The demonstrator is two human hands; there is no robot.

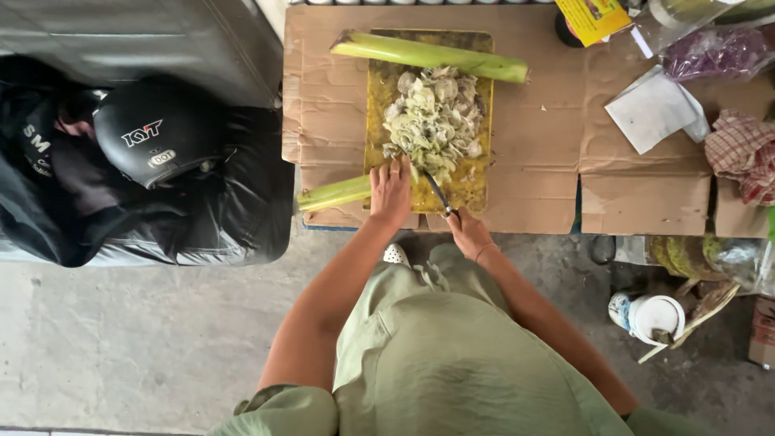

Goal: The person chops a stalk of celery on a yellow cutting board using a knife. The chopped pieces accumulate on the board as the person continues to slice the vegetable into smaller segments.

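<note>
1. Green and long, a pale plant stalk (pixel 335 194) is laid across the near edge of a yellow-stained wooden cutting board (pixel 379 105). Its long axis runs left to right, and it sticks out to the left of the left hand.
2. The stalk is pressed down by the left hand (pixel 391 192), with the fingers held flat and close together on it.
3. A dark-bladed knife (pixel 437 194) is gripped by the right hand (pixel 468 234); the fingers are curled tight on the handle. The blade is just right of the left hand, so the left hand is nearer the stalk.
4. A heap of pale chopped pieces (pixel 434 121) is piled on the board, and a second long green stalk (pixel 428 55) is laid along the far edge.
5. Brown flattened cardboard (pixel 533 137) is spread under the board.
6. A yellow box (pixel 592 18) is seen at the top, a white folded paper (pixel 654 109) to the right, and a purple bag (pixel 714 52) in the far corner.
</note>
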